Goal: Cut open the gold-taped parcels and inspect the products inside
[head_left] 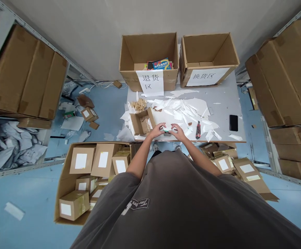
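Note:
Near the front edge of the table, a small dark flat thing with a green edge (167,131) spans the gap between my hands; its kind is too small to make out. The fingers of my left hand (157,130) are curled onto its left end. At its right end, the fingers of my right hand (178,131) pinch it. Just left of my left hand lies an opened small cardboard box (143,123) with torn paper inside. A red and black utility knife (198,130) rests on the table to the right of my right hand.
Torn white paper (181,110) litters the table (225,103), with crumpled brown paper (139,104) at left and a black phone (233,123) at right. Two large labelled cartons, left (171,84) and right (182,74), stand behind. A big carton of boxes (62,186) is at lower left.

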